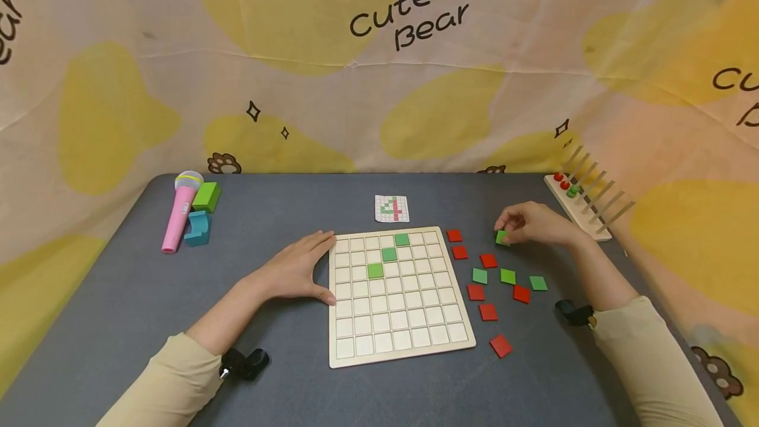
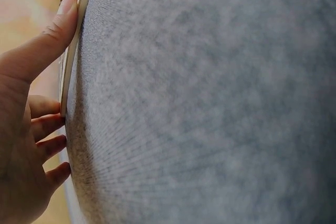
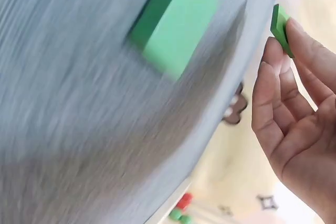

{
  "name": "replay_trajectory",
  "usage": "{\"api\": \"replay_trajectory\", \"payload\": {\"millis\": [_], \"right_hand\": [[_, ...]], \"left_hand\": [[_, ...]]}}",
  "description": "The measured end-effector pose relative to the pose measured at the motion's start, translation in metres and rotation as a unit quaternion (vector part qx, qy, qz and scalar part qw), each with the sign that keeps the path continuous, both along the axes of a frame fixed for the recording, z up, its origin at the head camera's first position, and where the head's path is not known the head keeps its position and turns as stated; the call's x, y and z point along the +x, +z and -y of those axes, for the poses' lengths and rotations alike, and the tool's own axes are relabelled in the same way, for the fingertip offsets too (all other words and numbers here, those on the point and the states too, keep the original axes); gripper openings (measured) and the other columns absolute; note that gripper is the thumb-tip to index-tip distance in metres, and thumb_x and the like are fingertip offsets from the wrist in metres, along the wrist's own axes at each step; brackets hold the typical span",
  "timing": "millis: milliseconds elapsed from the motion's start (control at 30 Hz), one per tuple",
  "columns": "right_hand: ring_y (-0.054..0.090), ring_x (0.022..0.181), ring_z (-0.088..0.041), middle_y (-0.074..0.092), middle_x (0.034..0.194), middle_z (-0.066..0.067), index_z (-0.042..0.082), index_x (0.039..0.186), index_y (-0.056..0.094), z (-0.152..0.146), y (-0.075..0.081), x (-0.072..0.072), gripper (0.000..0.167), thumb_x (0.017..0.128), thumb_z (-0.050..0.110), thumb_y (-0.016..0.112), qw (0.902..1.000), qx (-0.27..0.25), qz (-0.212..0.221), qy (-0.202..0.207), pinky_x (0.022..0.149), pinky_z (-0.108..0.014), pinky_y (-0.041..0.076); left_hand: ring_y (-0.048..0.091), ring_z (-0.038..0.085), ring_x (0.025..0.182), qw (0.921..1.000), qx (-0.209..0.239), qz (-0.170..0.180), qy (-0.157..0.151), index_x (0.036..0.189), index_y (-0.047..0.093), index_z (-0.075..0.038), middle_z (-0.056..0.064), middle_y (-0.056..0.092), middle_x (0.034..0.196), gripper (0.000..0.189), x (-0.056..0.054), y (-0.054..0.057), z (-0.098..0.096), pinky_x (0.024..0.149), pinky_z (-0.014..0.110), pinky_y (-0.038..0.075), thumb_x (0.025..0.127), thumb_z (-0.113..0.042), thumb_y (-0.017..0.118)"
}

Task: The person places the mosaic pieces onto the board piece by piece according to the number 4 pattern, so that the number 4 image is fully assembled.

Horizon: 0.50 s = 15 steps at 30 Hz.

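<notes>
Head view: right hand (image 1: 538, 223) pinches green tile (image 1: 501, 238) thumb-to-fingertips, right of board (image 1: 395, 323); left hand (image 1: 294, 269) spread against board; backdrop (image 1: 332, 91) reads "Cute Bear".

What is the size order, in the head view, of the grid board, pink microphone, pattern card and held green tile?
Largest to smallest:
1. grid board
2. pink microphone
3. pattern card
4. held green tile, partly hidden

Patterned backdrop (image 1: 332, 104) — dark grey table (image 1: 118, 321)

A grey table (image 1: 296, 387) bears board (image 1: 401, 302), card (image 1: 392, 209), loose tiles (image 1: 488, 260), microphone (image 1: 179, 216), blocks (image 1: 206, 197) and peg rack (image 1: 580, 209).
</notes>
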State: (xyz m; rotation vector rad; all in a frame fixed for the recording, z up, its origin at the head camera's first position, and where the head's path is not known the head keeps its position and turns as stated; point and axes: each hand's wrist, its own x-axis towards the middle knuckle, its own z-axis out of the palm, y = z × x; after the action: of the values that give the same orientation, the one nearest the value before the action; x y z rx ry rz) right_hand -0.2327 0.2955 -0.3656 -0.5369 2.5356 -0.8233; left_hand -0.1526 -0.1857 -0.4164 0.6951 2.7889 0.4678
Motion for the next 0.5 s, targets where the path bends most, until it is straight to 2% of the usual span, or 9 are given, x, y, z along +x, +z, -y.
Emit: {"api": "replay_trajectory", "payload": {"millis": [233,500], "right_hand": [[0.063,0.079,-0.012,0.069,0.088,-0.007,0.008,0.103,0.07,0.036,0.003,0.006,0.018,0.086,0.013,0.074,0.9995,0.0,-0.03,0.006,0.067,-0.024,0.05],[0.066,0.084,-0.014,0.071,0.092,-0.004,0.01,0.103,0.072,0.079,0.002,0.013,0.016,0.087,0.011,0.074,0.9974,-0.024,-0.057,0.036,0.076,-0.026,0.054]], "left_hand": [[0.024,0.038,0.153,1.0,-0.002,0.002,-0.001,0.156,0.029,-0.007,0.014,0.027,0.164,0.124,0.0,0.0,0.001,0.118,0.061,0.028,0.062,-0.074,0.077],[0.024,0.039,0.152,1.0,0.0,-0.001,-0.004,0.155,0.03,-0.006,0.015,0.027,0.164,0.124,0.0,0.001,0.0,0.117,0.062,0.029,0.063,-0.073,0.078]]}}
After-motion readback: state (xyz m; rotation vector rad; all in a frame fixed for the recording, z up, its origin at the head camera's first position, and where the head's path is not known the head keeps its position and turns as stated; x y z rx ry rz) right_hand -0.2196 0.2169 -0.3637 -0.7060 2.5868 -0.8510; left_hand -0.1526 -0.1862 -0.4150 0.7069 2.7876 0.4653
